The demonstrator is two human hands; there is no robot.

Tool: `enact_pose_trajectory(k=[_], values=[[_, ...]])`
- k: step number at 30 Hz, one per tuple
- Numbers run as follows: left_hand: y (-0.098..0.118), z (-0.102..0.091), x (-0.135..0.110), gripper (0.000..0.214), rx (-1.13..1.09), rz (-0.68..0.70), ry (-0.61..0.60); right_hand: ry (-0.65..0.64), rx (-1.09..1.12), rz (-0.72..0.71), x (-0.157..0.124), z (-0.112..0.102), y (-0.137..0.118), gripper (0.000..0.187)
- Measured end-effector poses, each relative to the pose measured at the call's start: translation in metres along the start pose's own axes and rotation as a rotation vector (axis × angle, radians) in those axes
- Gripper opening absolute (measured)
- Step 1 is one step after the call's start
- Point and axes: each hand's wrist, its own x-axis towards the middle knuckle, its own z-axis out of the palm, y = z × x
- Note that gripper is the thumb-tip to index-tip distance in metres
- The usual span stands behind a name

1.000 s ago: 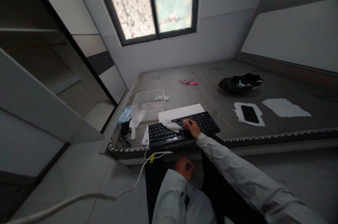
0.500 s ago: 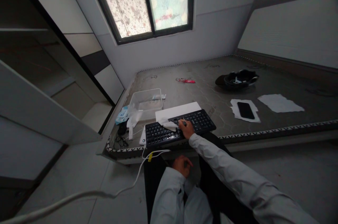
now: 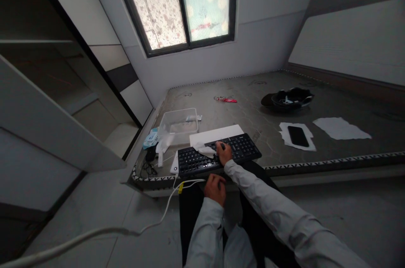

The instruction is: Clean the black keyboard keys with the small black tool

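A black keyboard (image 3: 193, 166) lies at the front edge of the mattress, tilted slightly up to the right. My right hand (image 3: 224, 154) is over its middle, fingers closed on a small dark object (image 3: 222, 146) too small to name. A crumpled white tissue (image 3: 206, 151) rests on the keys just left of these fingers. My left hand (image 3: 215, 190) hovers near the keyboard's front edge, above my lap. Its fingers are loosely bent with small gaps, and nothing shows in them; the palm is hidden. Behind the keyboard lies a flat white panel (image 3: 218, 133).
To the left stand a clear plastic box (image 3: 179, 127), a blue packet (image 3: 150, 138) and tangled black cable (image 3: 148, 169). A white cable (image 3: 164, 216) crosses in front. At right lie a phone (image 3: 298, 136) on paper, a paper sheet (image 3: 341, 128) and a black cap (image 3: 289, 100).
My left hand has risen from my lap toward the keyboard's front edge. My right hand stays at the keyboard's middle with the small dark object. The view has shifted slightly.
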Motion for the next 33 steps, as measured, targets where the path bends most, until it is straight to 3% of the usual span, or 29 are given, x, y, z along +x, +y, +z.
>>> enact_pose_trajectory(k=[4,7,14,21,27,33], values=[[0.01,-0.012,0.022,0.034,0.144,0.103,0.246,0.013,0.073,0.067,0.003,0.0,0.001,0.04],[0.006,-0.006,0.032,0.048,0.256,0.191,0.372,-0.004,0.168,0.141,0.008,-0.002,0.001,0.043],[-0.02,0.021,0.029,0.055,0.326,0.271,0.369,-0.039,0.404,0.276,0.018,-0.009,0.0,0.046],[-0.029,0.02,0.028,0.063,0.294,0.329,0.312,-0.019,0.676,0.329,0.021,-0.01,-0.004,0.043],[-0.03,0.023,0.03,0.061,0.235,0.325,0.329,-0.071,0.48,0.269,0.024,-0.01,-0.001,0.046],[-0.031,0.028,0.033,0.052,0.236,0.305,0.338,-0.153,0.288,0.328,0.028,-0.008,0.002,0.046]])
